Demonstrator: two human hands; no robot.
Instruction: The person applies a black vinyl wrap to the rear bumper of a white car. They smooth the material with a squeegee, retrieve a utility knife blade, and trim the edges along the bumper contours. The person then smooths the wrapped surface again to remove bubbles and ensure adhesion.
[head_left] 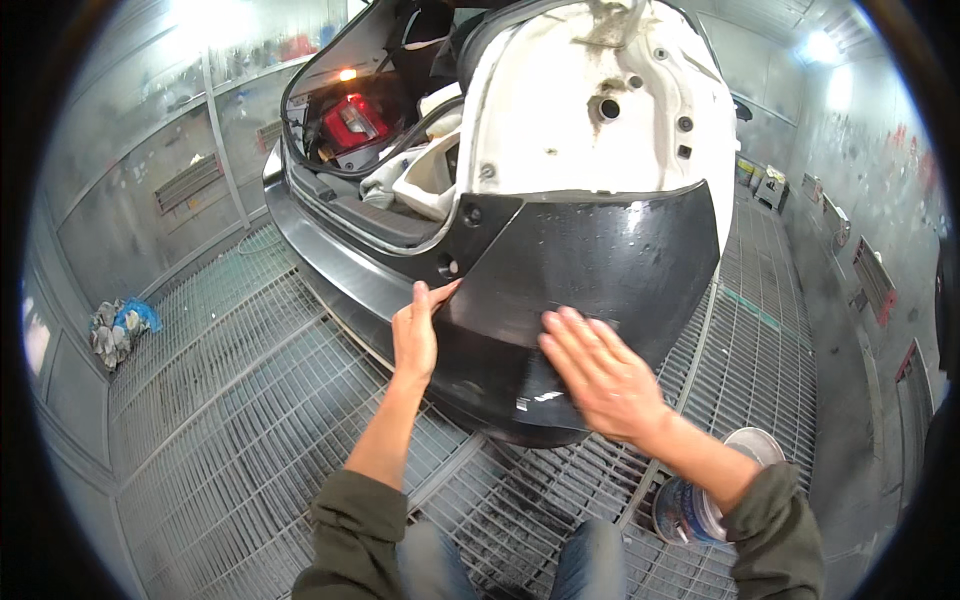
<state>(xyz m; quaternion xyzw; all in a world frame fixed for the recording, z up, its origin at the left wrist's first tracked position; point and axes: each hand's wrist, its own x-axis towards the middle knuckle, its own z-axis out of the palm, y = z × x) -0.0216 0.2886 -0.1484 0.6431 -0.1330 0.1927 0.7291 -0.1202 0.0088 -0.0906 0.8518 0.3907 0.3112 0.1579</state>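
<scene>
A car's rear corner fills the upper middle, with a white body panel (590,110) above a glossy black bumper section (610,260). My left hand (415,335) pinches the black section's left edge between thumb and fingers. My right hand (600,375) lies flat, fingers spread, pressed on the lower black surface, near a small pale mark or sticker (535,400). Both forearms come up from the lower edge in dark olive sleeves.
The open boot (370,150) holds a loose red tail lamp (352,122) and white parts. A metal grate floor (240,400) lies underfoot. A paint can (700,500) stands by my right knee. Crumpled rags (118,330) lie at the left booth wall.
</scene>
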